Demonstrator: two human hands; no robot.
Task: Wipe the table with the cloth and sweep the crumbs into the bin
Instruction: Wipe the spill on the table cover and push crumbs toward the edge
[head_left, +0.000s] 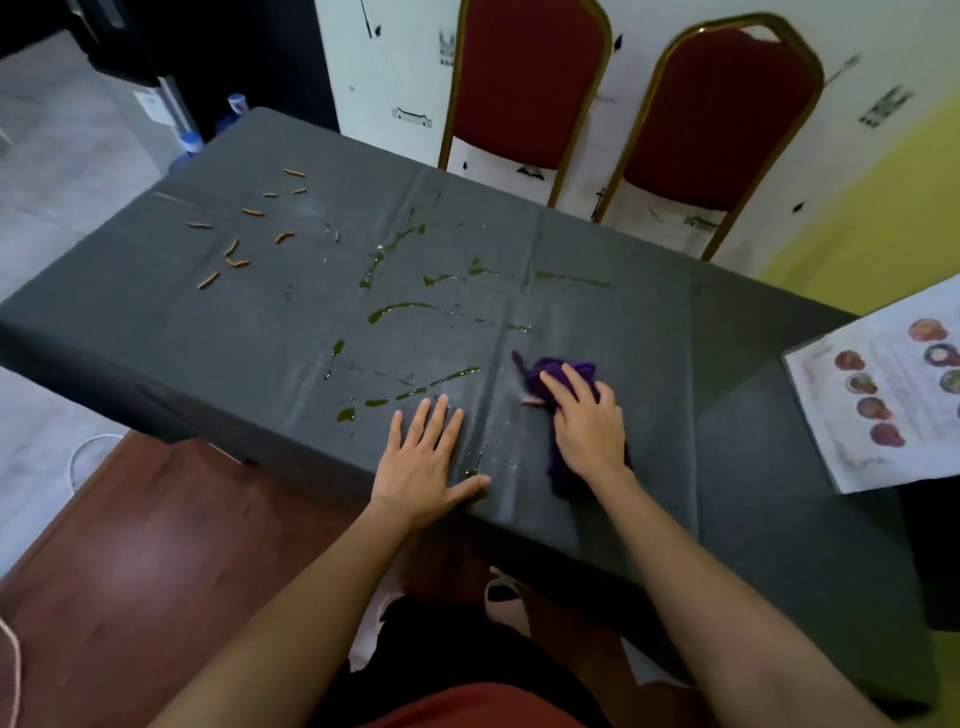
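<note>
Nearest, the left hand (423, 457) lies flat on the table (623, 332) edge, fingers spread and holding nothing. Just beside it the right hand (587, 421) presses the one purple cloth (563, 371) down under fairly straight fingers. The cloth looks soft, light and limp, so it likely wipes best bunched under the palm (a corner pinch would let it trail). About ten orange crumbs (237, 262) lie scattered far left, several green streaks (397, 309) between them and the cloth; no bin shows.
</note>
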